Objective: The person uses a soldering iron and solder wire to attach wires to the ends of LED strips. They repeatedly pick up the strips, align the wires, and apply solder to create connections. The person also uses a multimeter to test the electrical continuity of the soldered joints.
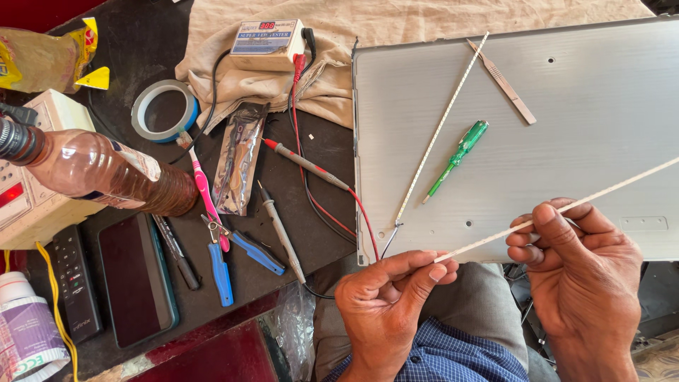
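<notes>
Both hands sit low over the lap, palms up-ish: left hand [385, 293] pinches the near end of a thin white strip [559, 210] between thumb and forefinger, right hand [576, 265] curls loosely around it further along. The strip slants up to the right over the grey panel [601, 113]. Two strips total, the second strip [438, 131] lying on the panel beside one green screwdriver [456, 157].

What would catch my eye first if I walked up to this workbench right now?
Likely the two hands at the bottom: the left hand and right hand pinch a thin white strip between them. Behind them lies a large grey metal panel carrying a second white strip, a green screwdriver and a metal scalpel handle. At left, a brown bottle lies on its side above blue-handled pliers.
</notes>
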